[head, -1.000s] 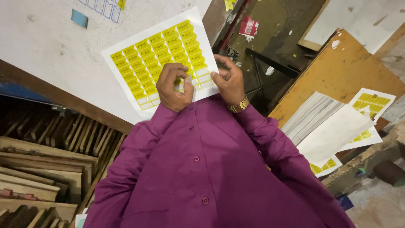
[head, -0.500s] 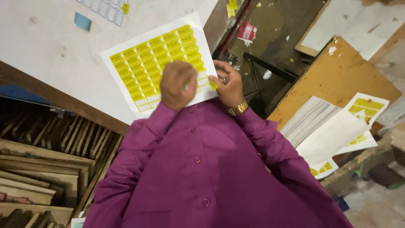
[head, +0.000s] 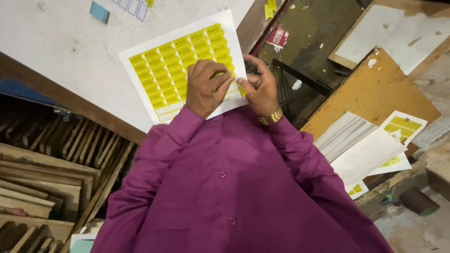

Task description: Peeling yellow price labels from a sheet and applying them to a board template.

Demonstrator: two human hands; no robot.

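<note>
Right hand pinches a yellow sticker at the near edge of the label sheet while left hand presses the sheet flat on the tabletop; likely mid-peel, needing a slow, steady lift next.

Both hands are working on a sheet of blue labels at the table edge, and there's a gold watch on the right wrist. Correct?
Not quite: in the head view the labels on the sheet are yellow, not blue. Both the left hand and right hand are on it, gold watch on the right wrist.
</note>
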